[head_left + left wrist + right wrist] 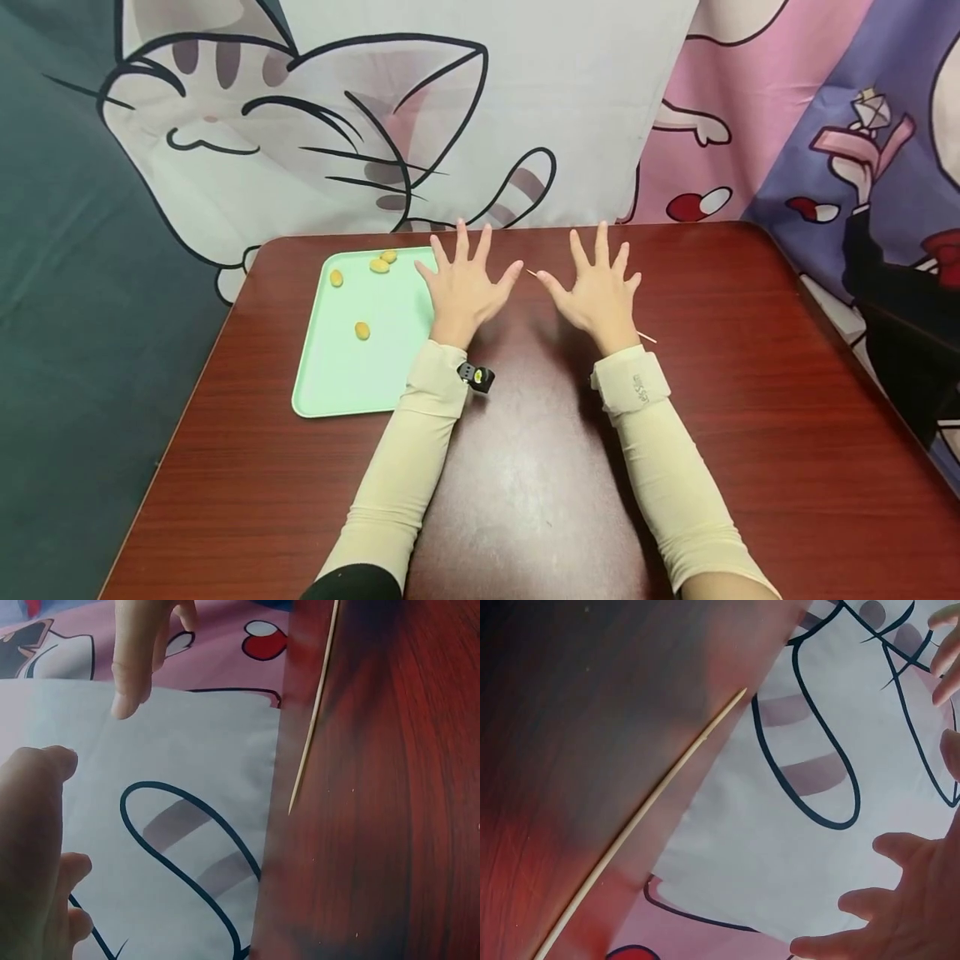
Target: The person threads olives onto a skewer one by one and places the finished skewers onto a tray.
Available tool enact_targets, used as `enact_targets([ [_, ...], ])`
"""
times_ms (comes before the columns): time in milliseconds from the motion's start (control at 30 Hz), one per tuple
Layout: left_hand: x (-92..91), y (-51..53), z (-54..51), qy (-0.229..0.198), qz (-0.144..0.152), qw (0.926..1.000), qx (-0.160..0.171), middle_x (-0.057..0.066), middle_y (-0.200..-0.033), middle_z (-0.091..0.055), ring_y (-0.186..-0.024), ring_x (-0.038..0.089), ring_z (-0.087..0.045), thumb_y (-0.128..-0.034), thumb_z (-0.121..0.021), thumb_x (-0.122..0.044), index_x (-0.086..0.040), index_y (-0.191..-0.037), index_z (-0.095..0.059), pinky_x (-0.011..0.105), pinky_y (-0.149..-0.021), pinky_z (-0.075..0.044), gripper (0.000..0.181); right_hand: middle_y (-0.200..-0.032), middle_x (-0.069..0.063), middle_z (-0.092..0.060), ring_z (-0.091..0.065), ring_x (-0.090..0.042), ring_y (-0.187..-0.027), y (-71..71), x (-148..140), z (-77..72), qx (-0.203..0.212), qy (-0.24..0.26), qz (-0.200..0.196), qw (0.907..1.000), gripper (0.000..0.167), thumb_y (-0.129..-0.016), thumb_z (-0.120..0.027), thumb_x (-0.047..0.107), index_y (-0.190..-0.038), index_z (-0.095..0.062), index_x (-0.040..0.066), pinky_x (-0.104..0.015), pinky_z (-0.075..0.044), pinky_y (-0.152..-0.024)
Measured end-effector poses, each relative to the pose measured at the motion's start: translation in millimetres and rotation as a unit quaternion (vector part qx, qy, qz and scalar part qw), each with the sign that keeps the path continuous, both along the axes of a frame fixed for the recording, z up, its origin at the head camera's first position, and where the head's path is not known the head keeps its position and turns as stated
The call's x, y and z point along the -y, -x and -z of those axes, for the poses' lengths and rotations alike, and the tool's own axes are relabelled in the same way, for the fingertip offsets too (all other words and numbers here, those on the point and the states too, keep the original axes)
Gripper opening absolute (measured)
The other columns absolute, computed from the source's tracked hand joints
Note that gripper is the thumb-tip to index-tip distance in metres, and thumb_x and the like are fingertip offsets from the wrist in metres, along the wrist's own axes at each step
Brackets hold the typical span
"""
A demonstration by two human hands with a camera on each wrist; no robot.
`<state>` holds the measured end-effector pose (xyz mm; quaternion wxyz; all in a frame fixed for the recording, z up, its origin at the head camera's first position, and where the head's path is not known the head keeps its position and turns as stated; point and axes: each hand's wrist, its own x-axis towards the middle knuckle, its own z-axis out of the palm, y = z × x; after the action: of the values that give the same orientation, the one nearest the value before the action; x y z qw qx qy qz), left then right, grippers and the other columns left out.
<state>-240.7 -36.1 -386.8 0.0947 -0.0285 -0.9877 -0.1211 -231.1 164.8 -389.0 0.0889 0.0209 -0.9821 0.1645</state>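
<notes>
Both hands hover palm down with fingers spread and hold nothing. My left hand is over the right edge of a pale green tray. Several small yellow oval pieces, perhaps fruit, lie on that tray, among them one piece near its middle. Under my right hand a thin wooden skewer lies on the table, its middle hidden in the head view. The left wrist view shows the pointed skewer apart from the fingers. In the right wrist view the skewer slants across the tabletop.
The dark red-brown wooden table has rounded far corners. Behind its far edge hangs a cloth with a cartoon cat, and a pink and purple print continues to the right. A small black device is strapped at the left wrist.
</notes>
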Motion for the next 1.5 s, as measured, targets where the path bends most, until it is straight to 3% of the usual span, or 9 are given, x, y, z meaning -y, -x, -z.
enact_targets([
  [167,5.0,-0.6,-1.8,-0.019,-0.006,0.9995,0.024,0.010,-0.166,-0.008,-0.146,0.051,-0.010,-0.0896,-0.014,-0.082,-0.038,-0.158,-0.014,0.078,-0.108,-0.013,0.081,-0.166,-0.015,0.004,-0.001,-0.056,-0.145,1.8,0.5,-1.3,0.011,0.000,-0.005,0.9999,0.086,-0.092,-0.038,0.074,-0.159,-0.018,0.025,-0.083,-0.013,-0.104],
  [300,17.5,-0.7,-3.9,-0.054,-0.027,0.9976,0.033,0.014,-0.161,-0.026,-0.139,0.047,-0.032,-0.0982,-0.034,-0.065,-0.031,-0.154,-0.035,0.068,-0.107,-0.028,0.065,-0.163,-0.024,-0.001,-0.003,-0.059,-0.143,6.4,-2.5,-3.9,0.050,-0.002,-0.012,0.9987,0.081,-0.096,-0.045,0.062,-0.159,-0.019,0.017,-0.079,-0.012,-0.109],
  [433,49.6,-2.4,-4.8,-0.089,-0.078,0.9918,0.049,0.012,-0.149,-0.046,-0.125,0.043,-0.046,-0.0979,-0.052,-0.040,-0.024,-0.145,-0.049,0.058,-0.098,-0.042,0.050,-0.151,-0.030,-0.034,-0.032,-0.055,-0.135,15.3,-13.6,-1.2,0.104,0.015,-0.033,0.9939,0.073,-0.096,-0.057,0.047,-0.154,-0.032,0.011,-0.073,-0.031,-0.103],
  [567,97.4,-8.4,-1.3,-0.117,-0.156,0.9737,0.118,0.019,-0.144,-0.046,-0.125,0.047,-0.044,-0.0937,-0.058,-0.027,-0.018,-0.145,-0.046,0.060,-0.099,-0.043,0.054,-0.126,-0.024,-0.060,-0.054,-0.046,-0.118,23.6,-31.4,4.8,0.152,0.047,-0.053,0.9859,0.058,-0.093,-0.065,0.035,-0.142,-0.050,0.007,-0.068,-0.046,-0.090],
  [767,156.7,-30.3,8.9,-0.120,-0.225,0.9389,0.231,0.031,-0.139,-0.042,-0.127,0.051,-0.042,-0.0901,-0.067,-0.032,-0.004,-0.141,-0.043,0.060,-0.103,-0.040,0.063,-0.126,-0.023,-0.062,-0.055,-0.047,-0.117,30.0,-50.4,13.4,0.194,0.065,-0.063,0.9768,0.052,-0.089,-0.071,0.028,-0.131,-0.057,0.000,-0.065,-0.046,-0.092],
  [1033,161.9,-33.7,20.7,-0.148,-0.218,0.9344,0.239,0.018,-0.115,-0.064,-0.102,0.037,-0.061,-0.0895,-0.073,-0.030,-0.005,-0.108,-0.064,0.053,-0.088,-0.053,0.032,-0.109,-0.021,-0.067,-0.058,-0.044,-0.104,38.1,-51.0,19.4,0.205,0.060,-0.076,0.9739,0.039,-0.086,-0.076,0.026,-0.113,-0.065,0.000,-0.061,-0.049,-0.084],
  [1267,148.6,-23.3,7.2,-0.288,-0.132,0.9385,0.138,0.009,-0.111,-0.068,-0.098,0.026,-0.061,-0.0882,-0.076,-0.022,-0.010,-0.110,-0.069,0.040,-0.083,-0.053,0.026,-0.069,-0.003,-0.060,-0.054,-0.030,-0.079,40.0,-51.0,25.1,0.196,0.061,-0.110,0.9726,0.018,-0.088,-0.073,0.016,-0.079,-0.066,0.001,-0.042,-0.046,-0.073],
  [1367,135.3,-19.6,-9.6,-0.358,-0.072,0.9264,0.094,0.009,-0.113,-0.069,-0.090,0.022,-0.065,-0.0862,-0.079,-0.017,-0.007,-0.114,-0.068,0.033,-0.075,-0.058,0.032,-0.068,-0.004,-0.061,-0.055,-0.029,-0.076,40.4,-51.8,26.4,0.200,0.048,-0.131,0.9699,0.019,-0.090,-0.069,0.014,-0.078,-0.067,-0.001,-0.041,-0.047,-0.072],
  [1500,114.2,-17.6,-32.1,-0.450,0.001,0.8913,0.057,0.009,-0.109,-0.068,-0.074,0.015,-0.068,-0.0836,-0.081,-0.010,-0.005,-0.111,-0.069,0.026,-0.059,-0.060,0.030,-0.076,-0.011,-0.065,-0.056,-0.032,-0.079,37.4,-51.6,25.5,0.195,0.038,-0.138,0.9702,0.018,-0.093,-0.064,0.012,-0.084,-0.068,-0.003,-0.043,-0.048,-0.072],
])
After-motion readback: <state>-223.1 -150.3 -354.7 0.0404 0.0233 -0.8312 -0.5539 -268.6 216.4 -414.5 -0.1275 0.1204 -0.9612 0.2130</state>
